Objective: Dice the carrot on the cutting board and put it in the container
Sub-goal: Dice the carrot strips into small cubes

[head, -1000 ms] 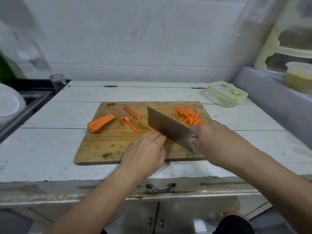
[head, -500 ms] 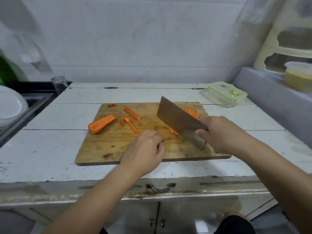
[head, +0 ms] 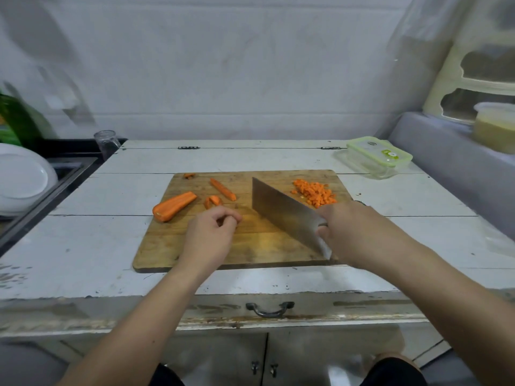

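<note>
Sitting lidded beyond cleaver-gripping right hand (head: pixel 359 232), loosely curled left hand (head: pixel 211 235): container (head: pixel 373 160), contents indiscernible.

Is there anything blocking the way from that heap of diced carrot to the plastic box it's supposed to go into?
Only the box's own lid. The diced carrot lies at the board's far right, and the container stands just beyond that corner with bare tabletop between them. Its green-rimmed lid sits on top, so it must come off first.

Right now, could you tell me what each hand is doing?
Left hand: fingers curled at a carrot stick; whether it holds it cannot be told.
Right hand: grips the cleaver.
</note>
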A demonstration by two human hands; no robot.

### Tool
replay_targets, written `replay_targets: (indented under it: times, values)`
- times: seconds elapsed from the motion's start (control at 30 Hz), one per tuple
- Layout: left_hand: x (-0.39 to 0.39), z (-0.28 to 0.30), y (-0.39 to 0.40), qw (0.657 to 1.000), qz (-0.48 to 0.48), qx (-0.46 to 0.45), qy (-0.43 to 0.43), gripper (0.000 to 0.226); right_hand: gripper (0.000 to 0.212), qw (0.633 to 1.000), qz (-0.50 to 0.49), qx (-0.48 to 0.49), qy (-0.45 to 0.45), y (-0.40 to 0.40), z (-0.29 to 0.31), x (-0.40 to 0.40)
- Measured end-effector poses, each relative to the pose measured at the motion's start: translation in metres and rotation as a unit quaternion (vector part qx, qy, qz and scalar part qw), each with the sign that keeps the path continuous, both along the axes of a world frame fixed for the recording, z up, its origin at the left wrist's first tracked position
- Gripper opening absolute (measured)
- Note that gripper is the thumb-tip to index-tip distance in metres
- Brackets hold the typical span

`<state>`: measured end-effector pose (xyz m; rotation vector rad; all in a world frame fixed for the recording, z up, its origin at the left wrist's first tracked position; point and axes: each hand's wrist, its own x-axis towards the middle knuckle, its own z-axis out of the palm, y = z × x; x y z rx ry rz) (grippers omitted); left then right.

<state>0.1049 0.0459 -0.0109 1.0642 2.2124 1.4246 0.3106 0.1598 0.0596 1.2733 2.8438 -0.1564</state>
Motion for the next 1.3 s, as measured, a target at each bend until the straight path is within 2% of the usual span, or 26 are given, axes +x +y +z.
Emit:
replay_targets:
  times: [0.1, 0.27, 0.33, 0.4, 0.47, 0.5, 0.57, 0.63, 0.7, 0.8, 0.97, 1.03, 1.1, 1.2, 1.3]
  values:
    - [0.002, 0.001, 0.0, 1.0, -0.007, -0.011, 0.006, 0.024, 0.008, 0.999, -0.052, 0.002, 0.008, 0.025, 0.003, 0.004]
    - [0.002, 0.001, 0.001, 0.999, -0.018, -0.022, 0.019, 0.023, 0.016, 0.996, -0.069, -0.032, 0.046, 0.054, 0.007, 0.011]
    - [-0.001, 0.001, 0.003, 1.0, -0.018, -0.006, -0.004, 0.025, 0.023, 0.996, -0.055, -0.02, 0.068, 0.057, 0.008, 0.017]
    - [-0.004, 0.005, 0.005, 0.998, -0.005, 0.044, -0.049, 0.028, 0.028, 0.994, -0.022, 0.072, 0.079, 0.058, 0.001, 0.025]
    - [-0.007, 0.012, 0.01, 0.99, 0.03, 0.111, -0.08, 0.031, 0.019, 0.966, 0.057, 0.237, 0.092, 0.057, -0.015, 0.034]
    - [-0.009, 0.017, 0.013, 0.986, 0.045, 0.138, -0.081, 0.032, 0.014, 0.948, 0.096, 0.288, 0.098, 0.054, -0.023, 0.039]
    - [-0.01, 0.026, 0.022, 0.985, 0.042, 0.16, -0.053, 0.036, 0.012, 0.93, 0.16, 0.317, 0.095, 0.051, -0.036, 0.049]
    - [-0.009, 0.033, 0.031, 0.991, -0.02, 0.131, -0.005, 0.041, 0.022, 0.92, 0.2, 0.328, 0.077, 0.052, -0.049, 0.057]
    - [-0.002, 0.039, 0.041, 0.989, -0.128, 0.06, 0.046, 0.045, 0.023, 0.915, 0.197, 0.341, 0.083, 0.051, -0.055, 0.061]
    - [0.013, 0.04, 0.063, 0.952, -0.262, -0.047, 0.15, 0.051, 0.02, 0.915, 0.166, 0.35, 0.109, 0.051, -0.056, 0.061]
    - [0.026, 0.035, 0.105, 0.911, -0.315, -0.119, 0.238, 0.045, 0.024, 0.927, 0.154, 0.324, 0.113, 0.059, -0.054, 0.06]
    - [0.025, 0.034, 0.12, 0.908, -0.313, -0.138, 0.243, 0.045, 0.025, 0.933, 0.151, 0.309, 0.107, 0.06, -0.056, 0.06]
    - [0.023, 0.035, 0.132, 0.923, -0.286, -0.125, 0.225, 0.047, 0.025, 0.937, 0.144, 0.299, 0.107, 0.06, -0.057, 0.06]
    - [0.024, 0.041, 0.135, 0.952, -0.262, -0.071, 0.142, 0.048, 0.025, 0.937, 0.141, 0.297, 0.119, 0.059, -0.057, 0.06]
    - [0.034, 0.046, 0.132, 0.923, -0.35, -0.111, 0.116, 0.046, 0.025, 0.938, 0.139, 0.295, 0.121, 0.059, -0.055, 0.061]
